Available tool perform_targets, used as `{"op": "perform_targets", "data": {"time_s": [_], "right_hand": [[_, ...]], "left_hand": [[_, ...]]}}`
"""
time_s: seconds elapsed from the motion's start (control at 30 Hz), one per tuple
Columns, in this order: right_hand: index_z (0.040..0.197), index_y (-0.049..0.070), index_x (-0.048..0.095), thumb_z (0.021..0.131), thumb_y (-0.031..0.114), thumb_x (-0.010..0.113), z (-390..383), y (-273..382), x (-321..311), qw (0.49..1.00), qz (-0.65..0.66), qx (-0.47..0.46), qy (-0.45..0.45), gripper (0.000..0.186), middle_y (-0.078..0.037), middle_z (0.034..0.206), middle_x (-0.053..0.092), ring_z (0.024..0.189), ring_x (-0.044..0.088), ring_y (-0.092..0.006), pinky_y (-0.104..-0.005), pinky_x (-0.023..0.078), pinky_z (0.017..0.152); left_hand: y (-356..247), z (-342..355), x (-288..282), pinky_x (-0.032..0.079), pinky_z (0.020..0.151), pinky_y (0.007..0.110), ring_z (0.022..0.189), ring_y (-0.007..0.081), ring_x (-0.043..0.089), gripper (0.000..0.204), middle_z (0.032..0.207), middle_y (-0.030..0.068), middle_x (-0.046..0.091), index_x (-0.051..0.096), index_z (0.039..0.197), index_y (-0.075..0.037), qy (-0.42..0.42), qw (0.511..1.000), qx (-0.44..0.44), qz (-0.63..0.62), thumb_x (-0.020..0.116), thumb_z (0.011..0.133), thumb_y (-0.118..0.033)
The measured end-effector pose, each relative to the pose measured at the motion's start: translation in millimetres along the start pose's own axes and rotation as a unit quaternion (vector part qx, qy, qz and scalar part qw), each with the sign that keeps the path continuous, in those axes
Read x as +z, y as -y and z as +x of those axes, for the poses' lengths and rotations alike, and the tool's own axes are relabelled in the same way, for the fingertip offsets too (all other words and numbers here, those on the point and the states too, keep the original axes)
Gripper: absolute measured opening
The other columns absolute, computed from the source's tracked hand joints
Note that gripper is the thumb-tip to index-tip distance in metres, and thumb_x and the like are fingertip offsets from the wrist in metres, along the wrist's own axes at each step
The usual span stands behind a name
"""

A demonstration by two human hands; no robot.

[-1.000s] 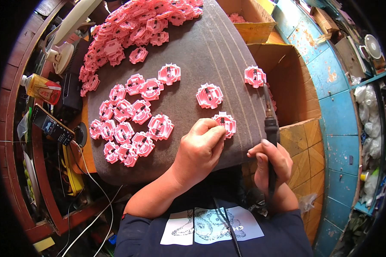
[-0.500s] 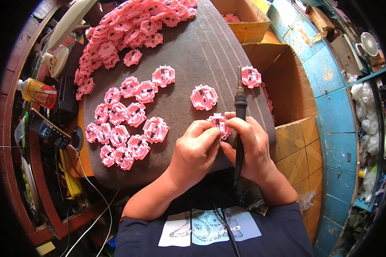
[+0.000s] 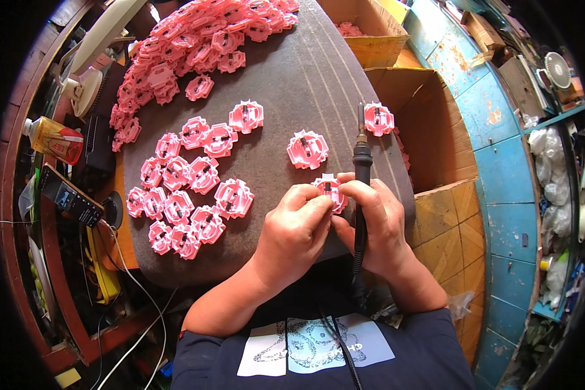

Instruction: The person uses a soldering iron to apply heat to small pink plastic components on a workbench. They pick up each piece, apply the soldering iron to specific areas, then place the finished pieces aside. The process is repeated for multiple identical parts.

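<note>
I see left hand (image 3: 294, 224) pinching the pink part (image 3: 336, 189), right hand (image 3: 383, 220) gripping the soldering iron (image 3: 362, 162); part seems light, stiff, best held by edges

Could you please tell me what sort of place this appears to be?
It looks like a small assembly workshop: a heap of pink parts lies on the dark table, the right hand holds a soldering iron, and cardboard boxes stand alongside.
</note>
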State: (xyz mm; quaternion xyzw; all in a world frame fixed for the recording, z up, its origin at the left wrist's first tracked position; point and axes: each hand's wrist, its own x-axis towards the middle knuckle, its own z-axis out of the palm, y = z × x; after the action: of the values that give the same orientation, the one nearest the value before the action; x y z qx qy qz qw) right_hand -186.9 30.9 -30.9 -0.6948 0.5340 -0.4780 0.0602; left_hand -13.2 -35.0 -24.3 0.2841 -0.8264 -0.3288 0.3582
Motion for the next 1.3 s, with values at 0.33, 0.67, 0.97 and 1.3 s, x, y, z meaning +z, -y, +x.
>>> {"op": "perform_targets", "data": {"time_s": [0.33,0.67,0.97,1.3], "right_hand": [[0.13,0.005,0.061,0.083,0.007,0.078,0,0,2,1.0,-0.006,0.004,0.0,0.05,-0.019,0.113,0.072,0.085,0.066,-0.0392,-0.0468,0.054,0.073],[0.129,0.004,0.061,0.083,0.006,0.08,-1,4,2,0.999,-0.008,0.032,0.02,0.05,-0.021,0.116,0.071,0.088,0.067,-0.0403,-0.0479,0.055,0.075],[0.135,0.005,0.057,0.084,0.001,0.078,11,-18,-5,0.987,-0.15,0.01,-0.048,0.056,-0.024,0.115,0.069,0.094,0.065,-0.044,-0.0502,0.053,0.081],[0.126,0.004,0.055,0.088,0.001,0.075,0,10,17,0.997,0.029,-0.065,-0.009,0.043,-0.025,0.119,0.071,0.092,0.07,-0.0393,-0.0462,0.057,0.081]], "left_hand": [[1,2,-1,0.061,0.075,0.043,0.088,0.0368,0.072,0.019,0.105,0.0174,0.068,0.07,0.107,-0.001,-0.002,1.0,0.028,0.006,0.074,0.089,0.002],[3,-5,2,0.06,0.074,0.04,0.088,0.0346,0.072,0.024,0.106,0.0171,0.069,0.072,0.112,-0.001,-0.012,1.0,0.008,-0.009,0.076,0.088,0.003],[-11,-26,-63,0.059,0.072,0.041,0.086,0.0342,0.072,0.027,0.108,0.0158,0.068,0.071,0.111,-0.002,-0.052,0.957,-0.059,0.279,0.082,0.086,-0.005],[12,-29,-57,0.061,0.071,0.04,0.089,0.033,0.073,0.033,0.11,0.0151,0.067,0.07,0.115,0.0,0.006,0.959,0.05,0.277,0.074,0.083,0.002]]}}
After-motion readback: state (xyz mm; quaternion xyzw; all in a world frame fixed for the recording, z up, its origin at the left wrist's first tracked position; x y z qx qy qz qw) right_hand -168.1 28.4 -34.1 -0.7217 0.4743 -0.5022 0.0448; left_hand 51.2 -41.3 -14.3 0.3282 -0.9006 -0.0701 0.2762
